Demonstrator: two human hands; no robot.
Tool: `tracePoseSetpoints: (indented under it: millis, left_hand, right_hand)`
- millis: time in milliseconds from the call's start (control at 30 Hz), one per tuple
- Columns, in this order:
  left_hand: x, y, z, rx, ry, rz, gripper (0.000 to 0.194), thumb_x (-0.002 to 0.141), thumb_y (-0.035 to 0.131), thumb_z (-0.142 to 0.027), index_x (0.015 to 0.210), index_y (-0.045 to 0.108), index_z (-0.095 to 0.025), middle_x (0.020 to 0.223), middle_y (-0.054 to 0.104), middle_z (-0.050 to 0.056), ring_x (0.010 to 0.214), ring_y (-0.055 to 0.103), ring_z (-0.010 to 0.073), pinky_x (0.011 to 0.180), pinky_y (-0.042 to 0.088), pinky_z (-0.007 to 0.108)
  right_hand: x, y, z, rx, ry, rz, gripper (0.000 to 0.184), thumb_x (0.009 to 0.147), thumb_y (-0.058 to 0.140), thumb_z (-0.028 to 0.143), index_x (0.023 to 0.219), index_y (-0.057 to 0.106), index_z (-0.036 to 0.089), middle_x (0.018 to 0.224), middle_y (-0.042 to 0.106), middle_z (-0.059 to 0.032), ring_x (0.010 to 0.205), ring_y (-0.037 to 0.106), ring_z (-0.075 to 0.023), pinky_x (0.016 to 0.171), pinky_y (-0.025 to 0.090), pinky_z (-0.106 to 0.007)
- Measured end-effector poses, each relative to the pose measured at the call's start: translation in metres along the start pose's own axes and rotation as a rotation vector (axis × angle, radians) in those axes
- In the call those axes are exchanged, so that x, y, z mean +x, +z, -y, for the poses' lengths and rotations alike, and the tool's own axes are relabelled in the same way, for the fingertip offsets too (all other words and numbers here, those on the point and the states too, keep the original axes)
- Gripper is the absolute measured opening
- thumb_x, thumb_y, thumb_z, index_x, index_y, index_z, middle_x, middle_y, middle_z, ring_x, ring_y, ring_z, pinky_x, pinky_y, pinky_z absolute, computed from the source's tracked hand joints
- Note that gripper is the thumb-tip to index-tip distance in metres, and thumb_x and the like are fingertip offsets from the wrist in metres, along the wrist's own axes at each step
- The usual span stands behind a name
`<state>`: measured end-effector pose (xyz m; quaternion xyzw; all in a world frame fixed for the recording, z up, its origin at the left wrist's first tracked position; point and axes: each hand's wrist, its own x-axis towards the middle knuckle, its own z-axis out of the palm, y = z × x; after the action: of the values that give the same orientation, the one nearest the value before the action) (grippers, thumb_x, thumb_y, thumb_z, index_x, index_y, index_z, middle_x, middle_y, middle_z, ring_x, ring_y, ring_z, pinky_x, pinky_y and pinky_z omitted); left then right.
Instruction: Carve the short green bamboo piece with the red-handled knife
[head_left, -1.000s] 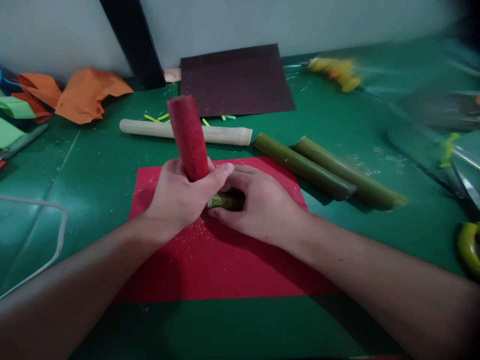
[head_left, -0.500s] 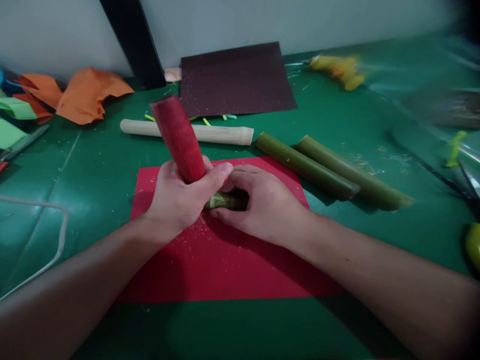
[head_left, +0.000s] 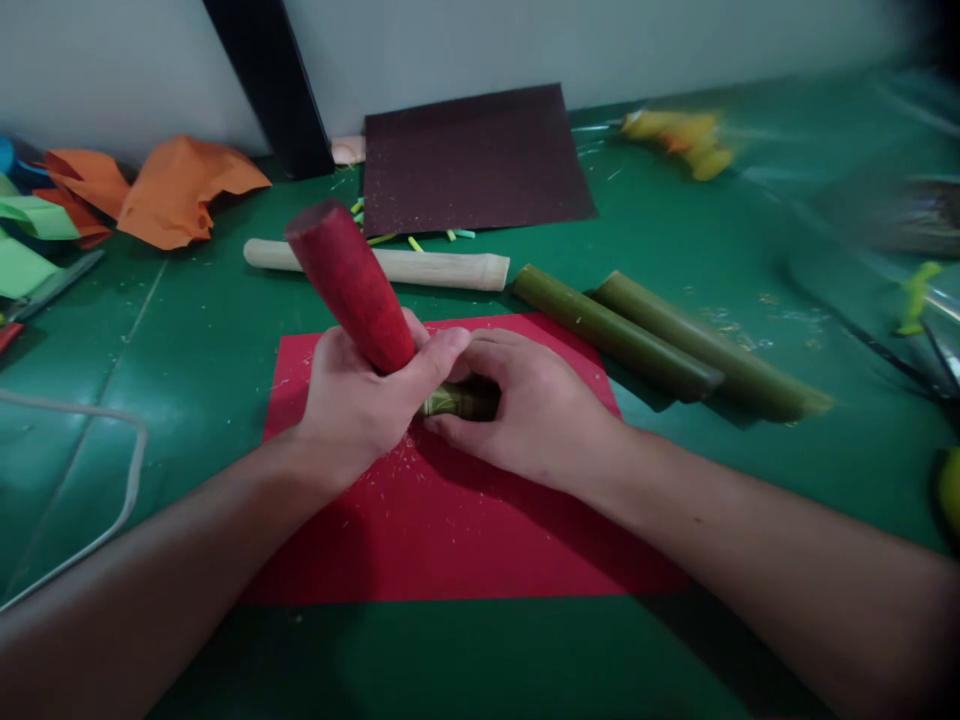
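Observation:
My left hand (head_left: 360, 400) is closed around a thick red cylinder (head_left: 356, 290), which leans up to the left. Its lower end is hidden in my fist, so I cannot tell whether it is a handle or a solid piece. Under and between the hands lies a short green bamboo piece (head_left: 457, 401), with my right hand (head_left: 529, 400) curled around its right side. My thumb and fingertips almost meet at its top. Beneath both hands a red sheet (head_left: 480, 540) is sprinkled with pale shavings.
Behind my hands lies a pale peeled bamboo stick (head_left: 442, 269). Two green bamboo tubes (head_left: 615, 330) rest to the right. A dark brown sheet (head_left: 480, 160), crumpled orange paper (head_left: 187, 190) and a yellow glue gun-like tool (head_left: 679, 138) sit farther back. A white cord (head_left: 135, 470) runs at left.
The red cylinder has tipped further left and its top end has come lower and nearer. Both hands keep their grips in almost the same place.

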<state>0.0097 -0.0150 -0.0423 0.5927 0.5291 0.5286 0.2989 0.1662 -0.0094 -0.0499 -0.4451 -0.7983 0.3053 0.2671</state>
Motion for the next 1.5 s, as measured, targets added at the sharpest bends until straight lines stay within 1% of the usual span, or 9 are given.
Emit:
tracePoseSetpoints:
  millis: [133,400,600,800,1000,1033,1067,1233,1500]
  left_hand:
    - [-0.001,-0.001,-0.002,-0.092,-0.038,0.042,0.03,0.076,0.075,-0.027,0.056,0.055,-0.018,0.049,0.051,-0.006,0.045,0.051,0.0067,0.043,0.044,0.017]
    - [-0.004,0.0,0.002,-0.038,0.029,0.121,0.033,0.079,0.076,-0.026,0.054,0.055,-0.018,0.049,0.054,-0.006,0.045,0.054,0.007,0.047,0.049,0.018]
    - [-0.001,0.001,0.0,0.016,0.035,-0.055,0.027,0.079,0.075,-0.022,0.058,0.057,-0.02,0.051,0.054,-0.006,0.046,0.051,0.0069,0.046,0.046,0.019]
    - [-0.002,0.001,-0.003,-0.195,0.032,-0.034,0.035,0.081,0.076,-0.025,0.054,0.053,-0.021,0.05,0.046,-0.006,0.042,0.041,0.0065,0.042,0.039,0.024]
    - [0.003,-0.005,0.001,-0.311,0.102,-0.2,0.044,0.087,0.069,-0.038,0.054,0.047,-0.021,0.049,0.047,-0.007,0.039,0.037,0.0035,0.038,0.034,0.025]
    - [0.004,-0.005,0.0,-0.283,0.119,-0.153,0.045,0.086,0.07,-0.039,0.053,0.046,-0.021,0.048,0.046,-0.008,0.038,0.038,0.0029,0.038,0.034,0.025]
    - [0.003,-0.005,-0.002,-0.301,0.121,-0.235,0.044,0.087,0.068,-0.036,0.053,0.047,-0.021,0.049,0.044,-0.007,0.038,0.036,0.0029,0.038,0.031,0.026]
    - [-0.005,0.001,-0.009,-0.245,0.02,-0.075,0.038,0.085,0.069,-0.026,0.052,0.05,-0.02,0.051,0.046,-0.004,0.045,0.04,0.0072,0.046,0.039,0.027]
    - [-0.005,0.0,-0.011,-0.009,0.047,0.062,0.034,0.08,0.069,-0.02,0.05,0.051,-0.02,0.046,0.044,-0.005,0.043,0.044,0.0069,0.044,0.043,0.021]
  right_hand:
    - [-0.001,-0.001,0.0,-0.002,-0.014,0.006,0.017,0.073,0.075,0.023,0.085,0.066,0.015,0.083,0.063,-0.0042,0.081,0.058,-0.0189,0.07,0.045,-0.033]
    - [-0.002,-0.001,0.0,0.001,-0.009,-0.032,0.018,0.072,0.078,0.022,0.083,0.065,0.015,0.078,0.061,-0.0012,0.074,0.058,-0.0159,0.066,0.043,-0.029]
    - [0.0,0.0,0.0,-0.017,-0.013,-0.018,0.017,0.072,0.077,0.024,0.081,0.064,0.015,0.081,0.063,-0.004,0.08,0.059,-0.0188,0.07,0.044,-0.032]
    - [-0.001,-0.001,0.001,-0.012,0.026,0.003,0.019,0.073,0.076,0.027,0.08,0.062,0.017,0.082,0.064,-0.0037,0.077,0.058,-0.0179,0.067,0.044,-0.031]
    - [0.0,-0.004,0.0,-0.078,0.001,0.002,0.019,0.074,0.077,0.028,0.078,0.062,0.017,0.081,0.067,-0.0044,0.079,0.059,-0.0189,0.068,0.043,-0.031]
    - [0.001,-0.004,0.0,-0.089,-0.006,-0.005,0.02,0.073,0.078,0.028,0.078,0.062,0.017,0.081,0.066,-0.0045,0.078,0.058,-0.0187,0.068,0.043,-0.031]
    - [0.001,-0.004,0.0,-0.096,-0.013,-0.012,0.02,0.073,0.078,0.028,0.077,0.061,0.017,0.08,0.066,-0.0044,0.077,0.057,-0.0184,0.067,0.042,-0.031]
    - [0.0,-0.003,0.0,-0.103,-0.008,-0.026,0.02,0.073,0.077,0.028,0.077,0.061,0.017,0.077,0.063,-0.0035,0.074,0.054,-0.017,0.066,0.04,-0.03]
    - [0.0,-0.005,0.001,-0.049,0.011,0.026,0.013,0.078,0.073,0.027,0.08,0.064,0.017,0.079,0.062,-0.0033,0.077,0.054,-0.0174,0.069,0.041,-0.032]
